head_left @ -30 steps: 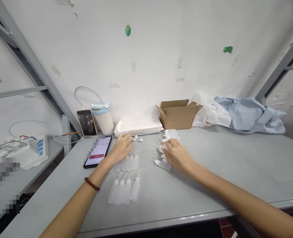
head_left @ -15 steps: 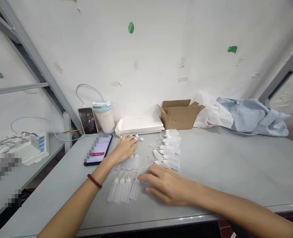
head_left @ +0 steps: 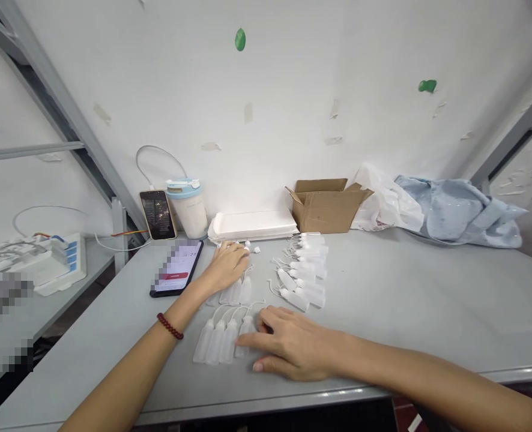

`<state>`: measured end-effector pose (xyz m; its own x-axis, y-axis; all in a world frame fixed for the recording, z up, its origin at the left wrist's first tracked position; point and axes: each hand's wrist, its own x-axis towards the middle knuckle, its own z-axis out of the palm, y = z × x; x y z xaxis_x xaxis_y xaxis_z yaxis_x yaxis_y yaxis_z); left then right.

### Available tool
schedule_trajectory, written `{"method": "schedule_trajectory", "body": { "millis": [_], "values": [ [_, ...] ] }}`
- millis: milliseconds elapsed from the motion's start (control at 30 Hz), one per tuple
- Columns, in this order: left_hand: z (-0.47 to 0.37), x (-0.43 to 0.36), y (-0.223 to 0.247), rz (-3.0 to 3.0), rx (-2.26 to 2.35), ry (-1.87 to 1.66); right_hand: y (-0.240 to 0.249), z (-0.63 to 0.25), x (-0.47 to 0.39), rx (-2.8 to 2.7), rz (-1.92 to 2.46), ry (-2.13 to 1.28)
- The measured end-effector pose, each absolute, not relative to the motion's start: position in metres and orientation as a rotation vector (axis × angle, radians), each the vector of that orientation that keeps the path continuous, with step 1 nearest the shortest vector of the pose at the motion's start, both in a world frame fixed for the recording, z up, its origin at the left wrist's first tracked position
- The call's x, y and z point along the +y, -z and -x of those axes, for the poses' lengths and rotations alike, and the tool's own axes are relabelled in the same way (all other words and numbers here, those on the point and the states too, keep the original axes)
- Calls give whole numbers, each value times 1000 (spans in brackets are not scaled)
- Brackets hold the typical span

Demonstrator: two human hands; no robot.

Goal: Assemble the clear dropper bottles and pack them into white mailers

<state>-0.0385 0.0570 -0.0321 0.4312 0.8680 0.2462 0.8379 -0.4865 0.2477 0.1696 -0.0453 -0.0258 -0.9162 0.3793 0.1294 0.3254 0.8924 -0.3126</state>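
Bottles of the front row (head_left: 216, 343) are laid on the surface (head_left: 374, 294) near its front edge. Low weight and soft, squeezable walls are to be expected; the smooth plastic may slip but is unlikely to break. Each is best taken across the shoulder, below the neck, with the thin strand (head_left: 259, 302) kept free. The rightmost bottle (head_left: 247, 327) is touched by the right hand (head_left: 288, 345): its index finger is laid across the body, the fingers are spread and the thumb is held clear, so no grip is closed. Further bottles are gathered in a right-hand group (head_left: 309, 273).

From the left, the flat-lying phone (head_left: 185, 275) is partly masked by pixelation. The fingers of the left hand (head_left: 225, 267) are bent near the white caps (head_left: 256, 250); whether anything is held cannot be told. The rear row of bottles (head_left: 236, 292) is partly covered by that hand. In the right-hand group, strands and bodies are overlapped, and the count cannot be made out.
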Motion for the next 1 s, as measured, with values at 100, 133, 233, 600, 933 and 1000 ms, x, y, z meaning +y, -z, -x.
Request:
{"method": "schedule_trajectory", "body": {
  "millis": [100, 133, 233, 600, 933, 1000],
  "values": [
    [36, 53, 27, -2560, 1536, -609, 24, -170, -45, -2871, 587, -415],
    [35, 52, 25, -2551, 1535, -636, 24, -170, -44, -2869, 611, -416],
    [31, 46, 20, -2526, 1530, -705, 26, -171, -42, -2855, 676, -421],
    [21, 30, 7, -2278, 1487, -981, 25, -173, -37, -2817, 771, -405],
    [19, 28, 6, -2040, 1471, -1036, 23, -176, -38, -2815, 877, -334],
    [18, 27, 5, -2007, 1470, -1041, 24, -177, -37, -2806, 873, -324]
  ]
}}
